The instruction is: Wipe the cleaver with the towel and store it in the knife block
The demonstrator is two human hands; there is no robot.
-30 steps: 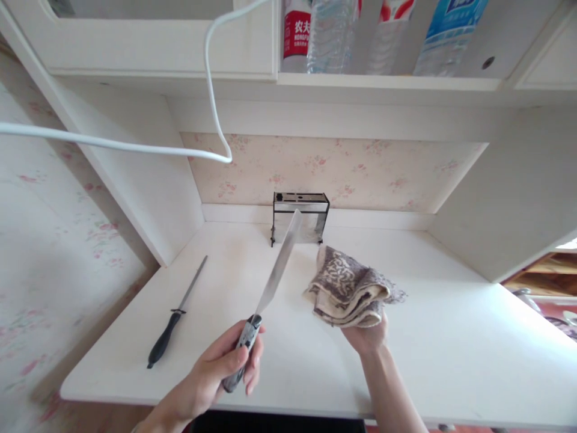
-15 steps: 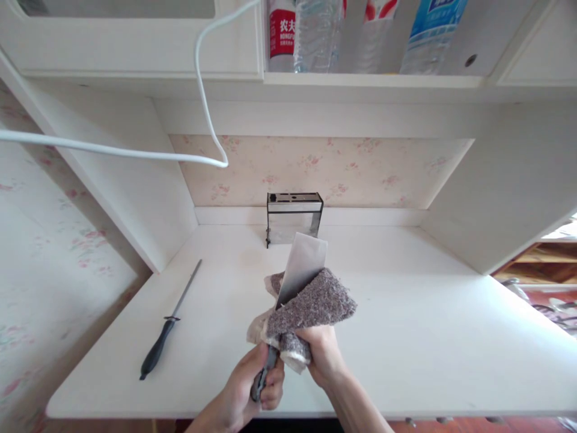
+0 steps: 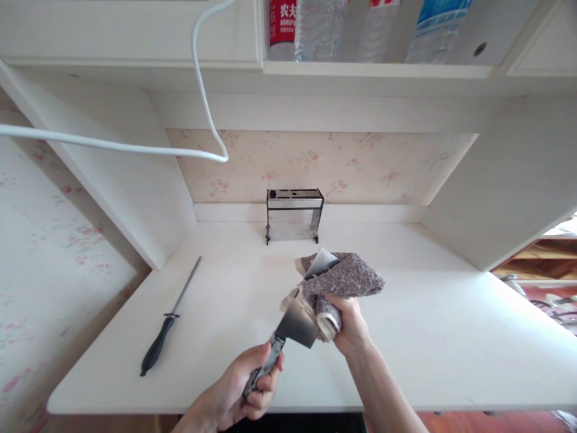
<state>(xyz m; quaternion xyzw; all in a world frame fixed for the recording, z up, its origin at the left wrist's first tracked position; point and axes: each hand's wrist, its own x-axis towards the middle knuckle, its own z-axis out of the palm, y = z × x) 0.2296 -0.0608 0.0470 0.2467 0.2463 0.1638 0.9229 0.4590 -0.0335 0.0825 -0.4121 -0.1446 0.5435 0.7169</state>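
My left hand is closed around the dark handle of a cleaver. Its broad blade points up and to the right, and the middle of it is covered by a folded grey-brown towel. The blade's tip shows beyond the towel, and its heel lies bare near the handle. My right hand grips the towel from the right side, pressing it around the blade. Both hands are over the white desk.
On the left of the white desk lies a honing steel with a black handle. A knife block with clear sides stands at the back. Bottles fill the shelf above, and a white cable hangs in front.
The towel and my right hand have moved right and up along the blade toward its tip, baring the part near the handle. The cleaver has tilted further to the right.
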